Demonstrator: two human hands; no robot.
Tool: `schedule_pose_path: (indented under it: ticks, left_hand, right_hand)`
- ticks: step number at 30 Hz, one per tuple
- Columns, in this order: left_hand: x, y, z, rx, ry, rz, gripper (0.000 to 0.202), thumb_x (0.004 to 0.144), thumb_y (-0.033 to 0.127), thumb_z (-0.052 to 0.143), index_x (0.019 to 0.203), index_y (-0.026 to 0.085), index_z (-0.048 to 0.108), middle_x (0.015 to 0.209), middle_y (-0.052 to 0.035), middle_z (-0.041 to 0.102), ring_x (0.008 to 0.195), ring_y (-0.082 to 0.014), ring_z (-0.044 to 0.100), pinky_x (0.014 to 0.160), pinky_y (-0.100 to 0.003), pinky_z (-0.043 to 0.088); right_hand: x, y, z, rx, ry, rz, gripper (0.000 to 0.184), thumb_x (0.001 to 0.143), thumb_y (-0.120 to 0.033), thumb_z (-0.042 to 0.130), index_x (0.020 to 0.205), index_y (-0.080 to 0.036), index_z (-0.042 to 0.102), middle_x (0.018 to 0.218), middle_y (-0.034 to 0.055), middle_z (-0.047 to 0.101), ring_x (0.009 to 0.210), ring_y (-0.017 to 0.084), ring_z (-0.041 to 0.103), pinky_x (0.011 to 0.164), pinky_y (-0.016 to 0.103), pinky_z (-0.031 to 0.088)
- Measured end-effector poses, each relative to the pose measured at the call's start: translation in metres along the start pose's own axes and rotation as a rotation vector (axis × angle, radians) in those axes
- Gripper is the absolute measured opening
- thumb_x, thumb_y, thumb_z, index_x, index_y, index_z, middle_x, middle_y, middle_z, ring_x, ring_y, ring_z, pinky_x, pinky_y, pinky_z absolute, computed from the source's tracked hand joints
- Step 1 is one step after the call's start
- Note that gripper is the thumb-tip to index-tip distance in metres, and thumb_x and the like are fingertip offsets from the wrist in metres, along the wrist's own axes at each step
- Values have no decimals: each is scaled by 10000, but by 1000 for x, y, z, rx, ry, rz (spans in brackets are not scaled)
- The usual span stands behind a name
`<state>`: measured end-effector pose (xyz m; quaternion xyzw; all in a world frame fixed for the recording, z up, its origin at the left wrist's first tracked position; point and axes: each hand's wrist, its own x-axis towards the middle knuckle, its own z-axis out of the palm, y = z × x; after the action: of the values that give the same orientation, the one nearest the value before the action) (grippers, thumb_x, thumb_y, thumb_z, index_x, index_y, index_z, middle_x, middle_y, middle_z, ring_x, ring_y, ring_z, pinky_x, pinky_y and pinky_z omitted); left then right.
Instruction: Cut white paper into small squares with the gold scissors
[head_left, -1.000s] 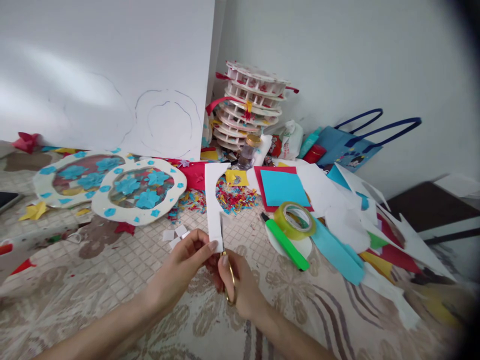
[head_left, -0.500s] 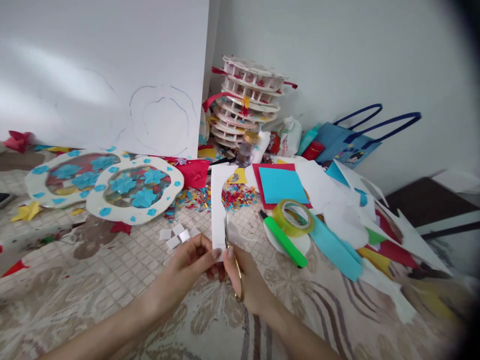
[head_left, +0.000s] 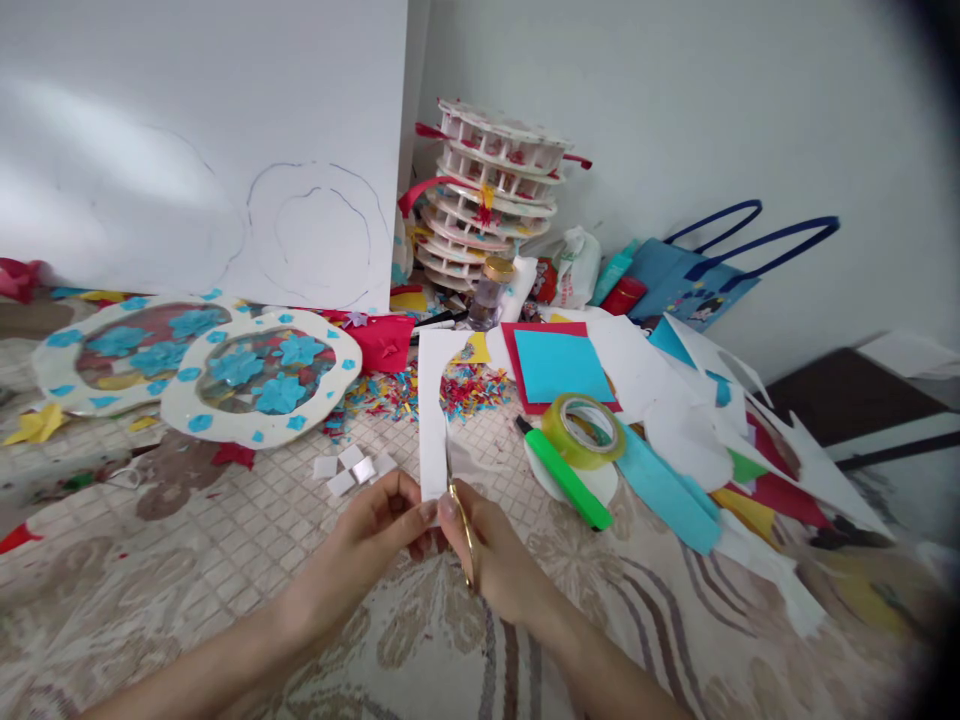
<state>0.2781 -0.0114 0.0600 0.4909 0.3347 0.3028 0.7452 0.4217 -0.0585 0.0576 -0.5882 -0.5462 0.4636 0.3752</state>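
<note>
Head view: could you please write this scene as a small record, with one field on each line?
Left hand: pinches the near end of a white strip
Right hand: holds gold-handled scissors, blades at the strip's right edge
Left of strip: small white squares; farther left, white rings with blue flowers
Right of hands: tape roll and green pen-like tool
Beyond strip: colourful paper bits
Back: tiered white structure, blue bag
Unclear: how far the blades are open
</note>
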Motion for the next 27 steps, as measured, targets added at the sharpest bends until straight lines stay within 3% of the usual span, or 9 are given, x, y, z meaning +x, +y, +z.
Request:
schedule_pose_path:
  ticks: [10, 20, 27]
  left_hand:
    - [1, 2, -1, -1, 16, -22, 215, 812, 356, 618, 723, 185, 521, 626, 23, 573, 587, -112, 481, 557, -235, 387]
    - [0, 7, 0, -43, 14, -57, 234, 774, 370, 653, 709, 179, 535, 615, 19, 584, 583, -111, 497, 555, -230, 392]
    - [0, 6, -1, -42, 4, -57, 242, 773, 373, 659, 703, 174, 541, 614, 17, 584, 578, -106, 492, 550, -228, 385]
  right_hand:
    - [1, -4, 5, -23, 7, 5, 526, 902, -622, 265, 760, -175, 503, 612, -10, 481, 541, 113, 416, 504, 240, 298]
    - [2, -3, 6, 70, -1, -8, 492, 909, -602, 289, 788, -174, 501, 609, -25, 451, 536, 105, 389, 501, 232, 302]
    - [0, -4, 2, 20, -2, 44, 460, 904, -588, 329, 752, -183, 486, 585, -36, 417, 514, 101, 332, 477, 235, 262]
